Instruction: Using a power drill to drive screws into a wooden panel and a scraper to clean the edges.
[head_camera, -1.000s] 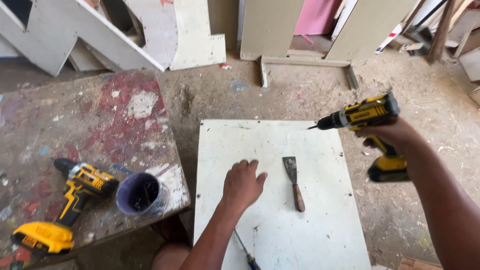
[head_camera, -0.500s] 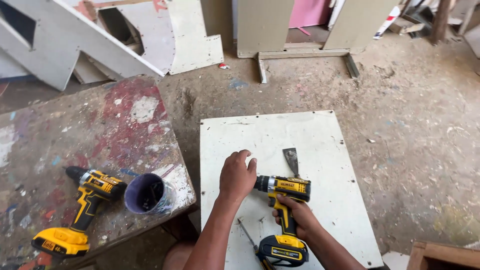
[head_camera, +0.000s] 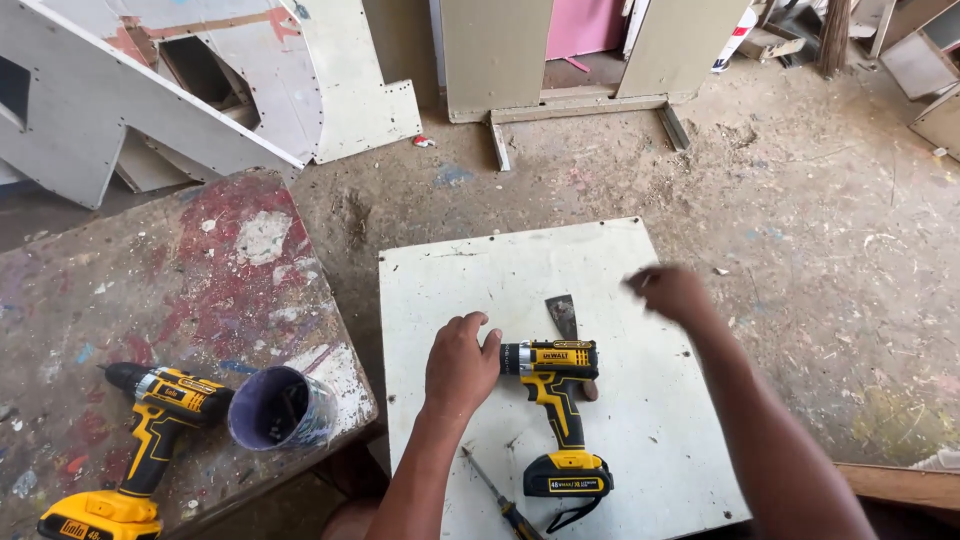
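**A:** What lies on the white board (head_camera: 610, 420)?

**B:** A flat, pale, scuffed panel, squarish. On it lies a yellow-and-black cordless drill (head_camera: 556, 400) on its side, chuck pointing at the left hand (head_camera: 459, 366). Behind the drill lies a putty knife (head_camera: 566, 325) with a dull metal blade. Near the board's front edge lies a thin screwdriver (head_camera: 497, 497).

**A:** And the hands?

**B:** The left hand rests palm-down on the board, its grip loosely curled, holding nothing; the fingertips touch the drill's chuck. The right hand (head_camera: 672, 292) hovers over the board, beyond the drill and apart from it. It is blurred, so I cannot tell its grip.

**A:** Left of the board?

**B:** A rough, paint-stained table (head_camera: 150, 290) carrying a second yellow drill (head_camera: 145, 440) beside a tipped purple cup (head_camera: 280, 408).
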